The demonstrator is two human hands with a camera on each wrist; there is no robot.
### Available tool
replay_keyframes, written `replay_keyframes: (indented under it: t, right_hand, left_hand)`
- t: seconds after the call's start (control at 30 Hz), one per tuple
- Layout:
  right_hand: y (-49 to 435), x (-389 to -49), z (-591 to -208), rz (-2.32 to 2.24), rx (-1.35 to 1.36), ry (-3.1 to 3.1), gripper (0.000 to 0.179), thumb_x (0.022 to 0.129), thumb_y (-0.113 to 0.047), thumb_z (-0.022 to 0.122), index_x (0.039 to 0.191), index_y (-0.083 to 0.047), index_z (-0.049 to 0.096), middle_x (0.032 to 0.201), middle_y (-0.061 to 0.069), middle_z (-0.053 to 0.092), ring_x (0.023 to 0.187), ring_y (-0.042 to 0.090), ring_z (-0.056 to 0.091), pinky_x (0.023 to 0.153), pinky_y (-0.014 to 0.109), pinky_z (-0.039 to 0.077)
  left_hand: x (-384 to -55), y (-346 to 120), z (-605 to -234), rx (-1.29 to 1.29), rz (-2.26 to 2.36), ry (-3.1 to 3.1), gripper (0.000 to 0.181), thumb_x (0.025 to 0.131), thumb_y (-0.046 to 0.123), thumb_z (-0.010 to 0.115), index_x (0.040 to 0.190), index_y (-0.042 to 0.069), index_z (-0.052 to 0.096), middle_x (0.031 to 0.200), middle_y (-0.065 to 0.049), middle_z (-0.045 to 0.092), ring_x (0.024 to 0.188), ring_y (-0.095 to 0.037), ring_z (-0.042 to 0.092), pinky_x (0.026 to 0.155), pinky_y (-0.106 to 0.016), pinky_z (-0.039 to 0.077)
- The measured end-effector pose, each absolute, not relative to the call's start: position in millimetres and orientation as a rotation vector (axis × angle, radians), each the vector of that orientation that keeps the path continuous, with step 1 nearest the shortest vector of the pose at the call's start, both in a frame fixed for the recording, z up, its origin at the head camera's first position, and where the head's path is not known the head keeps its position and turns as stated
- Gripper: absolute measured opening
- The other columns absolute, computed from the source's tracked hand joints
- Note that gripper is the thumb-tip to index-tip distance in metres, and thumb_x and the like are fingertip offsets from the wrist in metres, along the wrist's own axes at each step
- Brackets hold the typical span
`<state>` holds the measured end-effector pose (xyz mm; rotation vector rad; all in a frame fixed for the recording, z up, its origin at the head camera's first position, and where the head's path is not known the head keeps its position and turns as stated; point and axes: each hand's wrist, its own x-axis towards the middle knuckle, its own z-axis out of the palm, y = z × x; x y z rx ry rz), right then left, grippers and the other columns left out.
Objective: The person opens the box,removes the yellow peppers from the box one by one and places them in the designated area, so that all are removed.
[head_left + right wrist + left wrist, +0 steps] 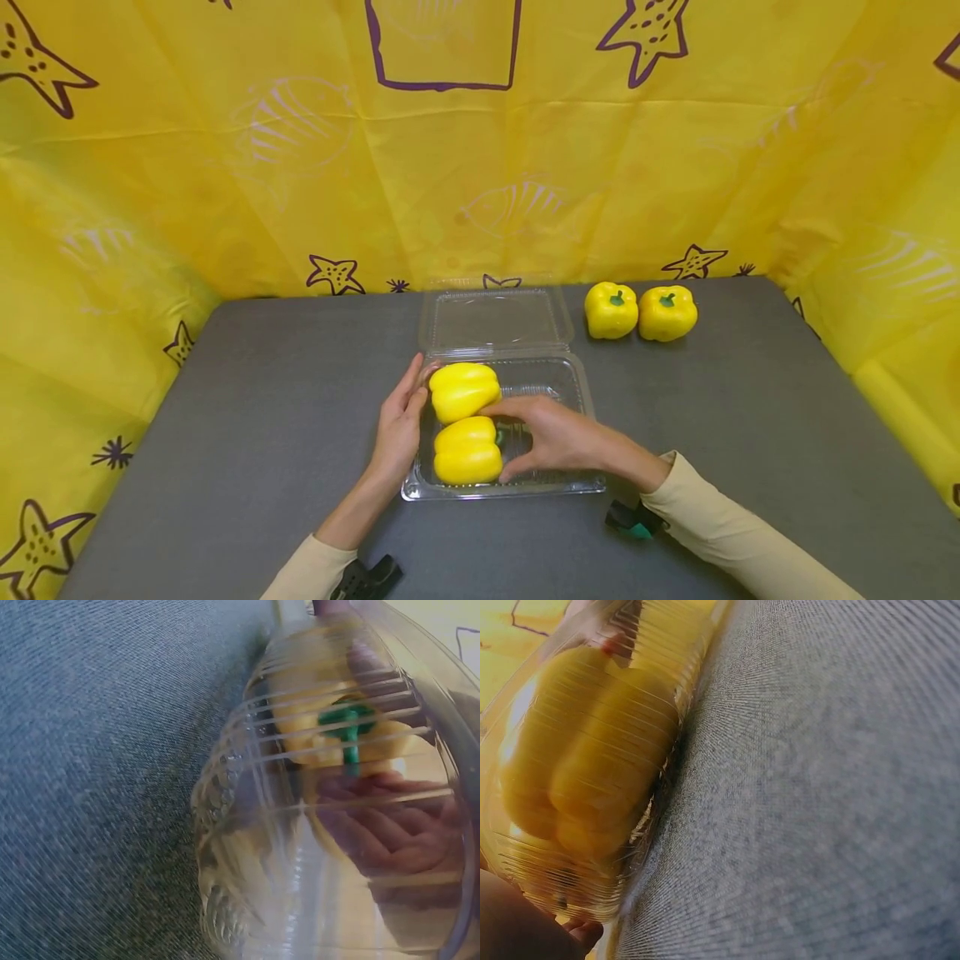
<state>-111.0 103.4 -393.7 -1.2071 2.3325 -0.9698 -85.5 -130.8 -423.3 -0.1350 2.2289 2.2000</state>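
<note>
An open clear plastic clamshell container lies on the dark table. Two yellow bell peppers lie on their sides in its left half: a far pepper and a near pepper. My left hand holds the container's left edge, beside the far pepper. My right hand reaches in from the right, its thumb and fingers around the stem end of the near pepper. Through the ribbed plastic wall, the right wrist view shows a green stem beside the fingers. In the left wrist view a pepper shows through the plastic.
Two more yellow bell peppers, one beside the other, stand upright at the back right. The container's hinged lid lies folded back toward the yellow patterned cloth, which surrounds the table's back and sides.
</note>
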Motion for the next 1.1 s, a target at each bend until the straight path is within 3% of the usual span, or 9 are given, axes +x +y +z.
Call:
replay_keyframes:
  t: [0.4, 1.1]
  right_hand:
    - [99.1, -106.5, -394.9, -1.009, -1.211, 2.352, 0.077, 0.072, -0.036, 0.087, 0.135, -0.007, 0.055, 0.133, 0.001, 0.060, 0.115, 0.013, 0.059, 0.100, 0.031, 0.048]
    - [93.4, -100.2, -396.9, -0.992, -1.174, 2.398, 0.075, 0.068, -0.020, 0.089, 0.132, -0.009, 0.052, 0.127, 0.000, 0.062, 0.115, 0.011, 0.059, 0.100, 0.027, 0.047]
  left_hand:
    - [-86.1, -131.5, -423.7, -0.125, 2.209, 2.227, 0.054, 0.104, 0.001, 0.034, 0.156, 0.008, 0.022, 0.150, -0.010, 0.045, 0.143, -0.022, 0.032, 0.120, -0.043, 0.017]
    - [-86.1, -132.0, -423.7, -0.110, 2.202, 2.242, 0.054, 0.104, 0.001, 0.034, 0.156, 0.007, 0.023, 0.150, -0.010, 0.044, 0.143, -0.023, 0.033, 0.119, -0.045, 0.018]
